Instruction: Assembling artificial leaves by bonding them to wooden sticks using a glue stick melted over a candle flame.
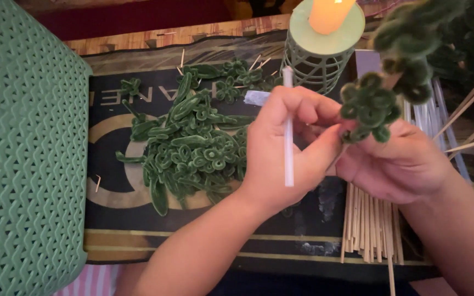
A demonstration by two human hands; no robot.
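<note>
My left hand grips a thin white stick that stands upright between thumb and fingers. My right hand holds a stem of dark green fuzzy wire leaves, which rises to the upper right into a larger bunch. Both hands meet just right of centre, fingertips touching near the leaf cluster. To the left, a pile of loose green fuzzy wire leaves and loops lies on a dark mat.
A green woven basket fills the left side. A lit candle sits on a pale green cage-like holder at the top. Wooden skewers lie below my hands; more skewers and clear sticks lie at the right.
</note>
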